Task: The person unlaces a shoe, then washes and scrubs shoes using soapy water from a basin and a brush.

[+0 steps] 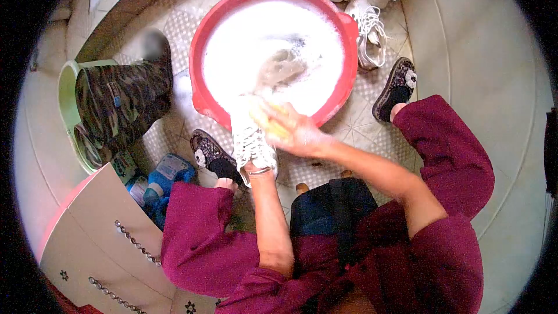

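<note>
A white lace-up shoe [251,146] is held over the near rim of a red basin [200,102]. My left hand [251,168] reaches into the shoe's opening, its fingers hidden inside, with a bracelet showing at the wrist. Pressed against the shoe's side is my right hand [299,134], closed on a yellow object [278,129] that is mostly covered by the fingers and blurred; I cannot tell its kind. White suds [244,40] fill the basin, and a pale, soaked item [282,68] shows through them.
White sneakers [369,32] stand right of the basin. On the left, a camouflage boot [125,102] leans out of a green tub [68,99]. Blue packages [168,174] lie beside a cabinet [104,244]. My own shoes [395,90] flank the basin's near side.
</note>
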The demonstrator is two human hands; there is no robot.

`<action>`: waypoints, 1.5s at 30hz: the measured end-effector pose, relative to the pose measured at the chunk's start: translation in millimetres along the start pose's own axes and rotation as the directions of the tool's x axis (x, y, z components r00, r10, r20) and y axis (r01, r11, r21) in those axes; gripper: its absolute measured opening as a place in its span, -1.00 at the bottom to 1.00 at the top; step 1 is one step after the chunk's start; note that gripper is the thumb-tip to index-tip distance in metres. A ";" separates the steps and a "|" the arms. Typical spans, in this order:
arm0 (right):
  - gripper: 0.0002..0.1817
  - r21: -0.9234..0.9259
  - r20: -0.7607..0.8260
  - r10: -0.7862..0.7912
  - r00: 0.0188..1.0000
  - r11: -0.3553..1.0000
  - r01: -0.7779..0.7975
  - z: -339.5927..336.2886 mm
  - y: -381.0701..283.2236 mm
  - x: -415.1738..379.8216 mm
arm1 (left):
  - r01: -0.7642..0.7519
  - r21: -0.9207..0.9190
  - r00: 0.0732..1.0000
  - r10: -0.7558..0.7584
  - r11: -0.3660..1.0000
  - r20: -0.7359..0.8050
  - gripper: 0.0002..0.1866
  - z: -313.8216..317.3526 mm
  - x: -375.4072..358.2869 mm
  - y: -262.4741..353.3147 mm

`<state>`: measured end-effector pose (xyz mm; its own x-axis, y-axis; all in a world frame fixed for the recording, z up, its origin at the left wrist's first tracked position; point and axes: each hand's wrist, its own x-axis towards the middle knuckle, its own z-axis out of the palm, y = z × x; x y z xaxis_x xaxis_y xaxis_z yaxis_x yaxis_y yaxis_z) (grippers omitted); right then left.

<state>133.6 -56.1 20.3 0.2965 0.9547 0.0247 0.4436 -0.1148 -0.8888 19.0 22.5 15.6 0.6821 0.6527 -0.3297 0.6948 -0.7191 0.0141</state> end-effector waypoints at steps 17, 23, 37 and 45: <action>-0.47 -0.152 -0.042 0.195 0.980 0.968 -0.200 35.2 0.9 76.5 | 0.039 -0.436 0.925 -0.133 -0.899 0.356 -0.66 29.2 -6.8 -2.9; -0.44 -0.242 -0.115 -0.070 0.991 0.969 0.040 24.3 -12.3 17.8 | 0.033 -0.439 0.929 -0.135 -0.898 0.345 -0.67 34.7 -4.7 2.0; -0.45 -0.334 0.164 0.167 0.972 0.937 -0.105 28.9 -8.5 87.2 | -0.060 -0.699 0.939 -0.278 -0.712 0.203 -0.70 44.2 30.4 9.7; -0.37 -0.261 0.320 0.129 0.938 0.964 -0.044 -2.1 -29.1 46.7 | -0.126 -0.591 0.915 -0.324 -0.797 0.242 -0.72 51.1 32.3 17.7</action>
<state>136.3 -8.8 48.3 0.0644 0.9691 -0.2381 0.6354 -0.2238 -0.7391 41.7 18.7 -43.0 0.3438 0.7722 -0.5343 -0.5045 0.6318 0.5885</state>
